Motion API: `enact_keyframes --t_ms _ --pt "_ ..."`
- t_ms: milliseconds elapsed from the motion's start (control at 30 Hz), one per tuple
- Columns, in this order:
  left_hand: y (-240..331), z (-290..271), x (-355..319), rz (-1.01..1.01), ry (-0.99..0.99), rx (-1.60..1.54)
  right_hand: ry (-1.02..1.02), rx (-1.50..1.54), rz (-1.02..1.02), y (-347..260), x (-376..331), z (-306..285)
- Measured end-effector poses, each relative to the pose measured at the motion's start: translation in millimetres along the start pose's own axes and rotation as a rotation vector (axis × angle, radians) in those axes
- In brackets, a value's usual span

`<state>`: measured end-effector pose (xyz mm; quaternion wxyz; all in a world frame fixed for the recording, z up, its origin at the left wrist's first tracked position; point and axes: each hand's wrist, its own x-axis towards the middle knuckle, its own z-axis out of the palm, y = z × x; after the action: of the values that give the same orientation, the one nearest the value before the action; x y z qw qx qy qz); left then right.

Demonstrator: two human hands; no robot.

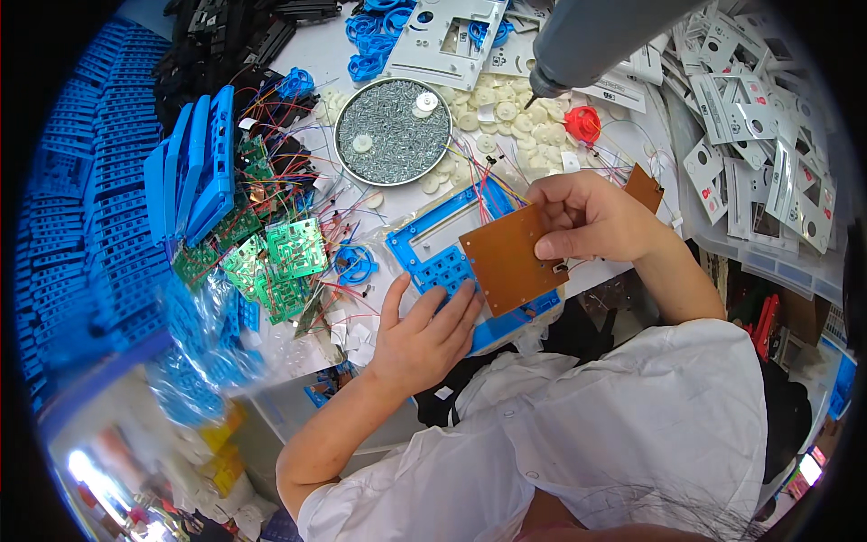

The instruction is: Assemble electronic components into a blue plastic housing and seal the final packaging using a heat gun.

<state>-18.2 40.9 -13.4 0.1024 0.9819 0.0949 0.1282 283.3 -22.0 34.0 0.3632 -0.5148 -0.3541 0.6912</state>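
Observation:
A brown circuit board is pinched at its right side between the thumb and fingers of my right hand. Wires run from the board, which is held tilted above a blue plastic panel on the table. That panel has a long window and a blue keypad. My left hand rests with spread fingers on the keypad, and its fingertips touch the keys. Part of the panel is hidden under the board and my hand.
Beyond the panel stands a round tray of small screws, beside cream plastic discs. Green circuit boards and blue housings lie leftward. A grey screwdriver hangs overhead. White plates fill a bin at right.

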Motion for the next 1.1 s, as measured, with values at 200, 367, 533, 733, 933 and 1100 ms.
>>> enact_keyframes --t_ms 200,367,533,733,933,1100 --pt "-0.9 0.1 0.9 0.014 0.011 -0.013 -0.061 0.043 -0.003 -0.4 2.6 0.6" --pt "2.1 -3.4 2.6 -0.007 -0.014 -0.034 -0.232 0.357 -0.059 2.3 -8.1 1.3" --pt "3.4 -7.5 -3.0 -0.024 0.065 -0.079 -0.439 0.465 -0.006 -1.2 -19.5 4.4" --pt "21.1 -15.3 -30.1 -0.317 0.052 -0.833 -0.413 0.063 0.178 4.5 -1.6 22.6" --pt "74.1 -8.2 -44.5 -0.745 -0.069 -2.146 -0.051 -0.278 -0.088 26.8 29.5 48.4" --pt "69.1 -6.0 -56.5 -0.828 -0.058 -2.242 0.068 -0.536 -0.227 31.9 34.0 52.8"
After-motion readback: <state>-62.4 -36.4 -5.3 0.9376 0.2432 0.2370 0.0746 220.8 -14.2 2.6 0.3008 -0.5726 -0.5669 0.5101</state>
